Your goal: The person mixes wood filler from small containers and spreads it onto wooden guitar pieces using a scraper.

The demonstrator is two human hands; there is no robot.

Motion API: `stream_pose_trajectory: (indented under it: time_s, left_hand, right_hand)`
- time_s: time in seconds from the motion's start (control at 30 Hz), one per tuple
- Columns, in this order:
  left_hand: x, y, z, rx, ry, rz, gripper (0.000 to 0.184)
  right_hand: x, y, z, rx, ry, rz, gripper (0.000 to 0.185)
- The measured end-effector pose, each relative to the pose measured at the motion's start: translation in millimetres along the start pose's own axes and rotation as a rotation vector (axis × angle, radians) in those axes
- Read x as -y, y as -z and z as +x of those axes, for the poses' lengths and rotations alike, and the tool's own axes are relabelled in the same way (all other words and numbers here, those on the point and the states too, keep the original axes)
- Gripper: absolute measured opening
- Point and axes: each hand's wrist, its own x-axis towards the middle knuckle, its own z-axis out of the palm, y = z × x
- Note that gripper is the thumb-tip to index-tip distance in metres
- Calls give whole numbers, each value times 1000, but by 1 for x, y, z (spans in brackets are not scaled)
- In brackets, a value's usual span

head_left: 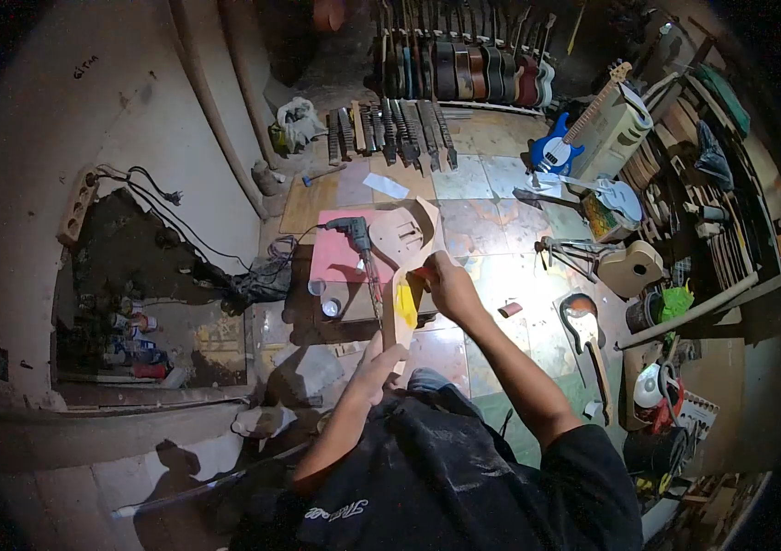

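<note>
An unpainted wooden electric guitar point(397, 237) is held out in front of me, its body away from me and its neck towards my chest. My left hand point(379, 372) is closed around the near end of the neck. My right hand point(450, 286) is closed at the guitar's right edge, where body and neck meet. A sliver of reddish sandpaper point(424, 273) shows at its fingers, mostly hidden. A yellow patch point(405, 305) lies along the neck's side. Just left of the guitar, a power drill point(350, 231) rests on a pink-red board point(333, 262).
Two small round containers, one being a white-lidded jar point(331, 308), stand near the board. A reddish roll point(510, 309) and a sunburst guitar point(582, 321) lie on the floor at right. A blue bass point(556, 147) leans behind. Several necks point(390, 129) and racked guitars point(473, 73) are farther back.
</note>
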Motion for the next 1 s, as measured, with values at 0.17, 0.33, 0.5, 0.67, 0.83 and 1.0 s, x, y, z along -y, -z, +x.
stream_pose_trajectory:
  time_s: [0.17, 0.33, 0.5, 0.67, 0.83, 1.0]
  left_hand:
    - [9, 1, 12, -55, -80, 88, 45]
    - [14, 12, 10, -82, 44, -28, 48]
    - [10, 9, 6, -49, 14, -48, 35]
    - [14, 16, 4, -31, 56, -146, 30]
    - [26, 23, 8, 132, 181, -461, 27]
    - [14, 12, 5, 254, 190, -583, 23]
  right_hand:
    - [27, -6, -36, 78, 127, 65, 13]
    - [-21, -20, -30, 177, -74, 541, 13]
    - [23, -14, -34, 188, 75, 94, 13]
    - [20, 28, -59, 346, 110, 259, 10]
    - [-33, -10, -30, -186, -174, 727, 11]
    - [-37, -44, -24, -436, -177, 794, 10]
